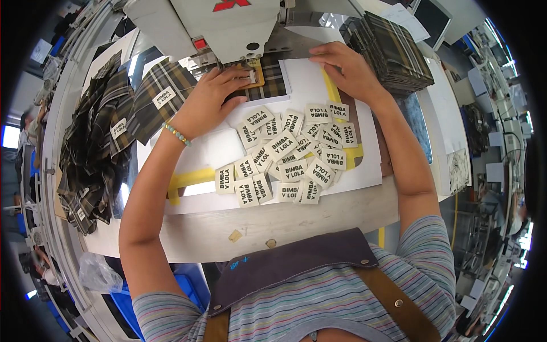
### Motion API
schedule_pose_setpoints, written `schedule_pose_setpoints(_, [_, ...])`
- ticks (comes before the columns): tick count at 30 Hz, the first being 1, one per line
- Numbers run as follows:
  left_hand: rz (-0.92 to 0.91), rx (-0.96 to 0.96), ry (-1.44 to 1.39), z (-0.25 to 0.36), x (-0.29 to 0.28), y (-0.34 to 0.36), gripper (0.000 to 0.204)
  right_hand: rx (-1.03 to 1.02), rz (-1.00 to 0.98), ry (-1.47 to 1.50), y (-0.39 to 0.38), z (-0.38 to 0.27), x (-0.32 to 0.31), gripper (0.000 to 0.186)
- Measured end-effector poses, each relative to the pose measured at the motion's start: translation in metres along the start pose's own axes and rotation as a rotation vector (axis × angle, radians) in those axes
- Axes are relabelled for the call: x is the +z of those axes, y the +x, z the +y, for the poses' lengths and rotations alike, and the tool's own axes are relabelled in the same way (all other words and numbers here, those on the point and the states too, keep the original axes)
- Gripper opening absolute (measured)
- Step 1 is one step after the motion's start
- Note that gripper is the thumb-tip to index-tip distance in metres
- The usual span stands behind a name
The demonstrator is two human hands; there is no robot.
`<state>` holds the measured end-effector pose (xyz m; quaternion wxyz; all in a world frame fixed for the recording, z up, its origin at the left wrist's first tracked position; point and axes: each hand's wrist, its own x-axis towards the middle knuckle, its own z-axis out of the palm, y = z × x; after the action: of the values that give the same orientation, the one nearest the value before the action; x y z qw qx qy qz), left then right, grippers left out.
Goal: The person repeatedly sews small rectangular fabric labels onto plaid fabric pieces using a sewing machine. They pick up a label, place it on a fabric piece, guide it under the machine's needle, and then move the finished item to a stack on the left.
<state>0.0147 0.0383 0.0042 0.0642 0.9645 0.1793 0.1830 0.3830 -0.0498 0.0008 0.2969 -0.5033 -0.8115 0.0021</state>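
Note:
My left hand (pixel 222 90) lies on the dark plaid fabric (pixel 270 77) under the white sewing machine (pixel 245 25), fingertips on or beside the yellow clamp (pixel 256 82) below its head, thumb apart. My right hand (pixel 345 68) rests at the upper right edge of the white template board (pixel 364 171) beside a yellow tape strip, with its fingers loosely bent and apart. Several small cream printed labels (pixel 282 145) lie scattered over the board between my forearms. A folded white piece (pixel 225 148) lies left of them. Plaid pieces with labels (pixel 154 117) lie left of my left hand.
A dark plaid heap (pixel 85 159) covers the table's left side; a neat plaid stack (pixel 396 51) sits at the back right, near a dark screen (pixel 427 20). A clear plastic bag (pixel 99 271) and blue bin (pixel 194 279) are below the table edge. Other people work at the far left.

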Motion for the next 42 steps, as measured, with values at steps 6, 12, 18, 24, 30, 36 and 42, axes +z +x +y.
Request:
schedule_pose_setpoints(6, [-0.157,-0.108,-0.068,0.001,-0.009,0.000,0.040,0.008,-0.003,-0.002,0.000,-0.001,0.003,0.028])
schedule_pose_setpoints(12, [-0.104,-0.081,-0.094,-0.006,-0.003,0.002,0.042,0.003,0.011,0.000,-0.004,-0.002,0.007,0.027])
schedule_pose_setpoints(18, [-0.073,-0.116,-0.006,-0.008,0.001,0.003,0.045,0.019,-0.020,-0.007,-0.007,-0.005,0.009,0.029])
schedule_pose_setpoints(24, [0.001,-0.230,-0.194,-0.010,-0.010,-0.008,0.039,-0.001,-0.001,-0.011,-0.006,-0.007,0.010,0.030])
schedule_pose_setpoints(30, [0.153,-0.284,-0.128,-0.031,-0.026,-0.040,0.038,-0.035,-0.040,0.004,0.002,-0.023,0.018,0.035])
schedule_pose_setpoints(36, [0.109,-0.332,-0.062,-0.039,-0.031,-0.049,0.042,-0.112,-0.198,-0.047,0.014,-0.048,0.032,0.040])
schedule_pose_setpoints(42, [0.069,-0.391,-0.117,-0.033,-0.021,-0.038,0.048,-0.098,-0.272,-0.089,0.014,-0.053,0.034,0.041])
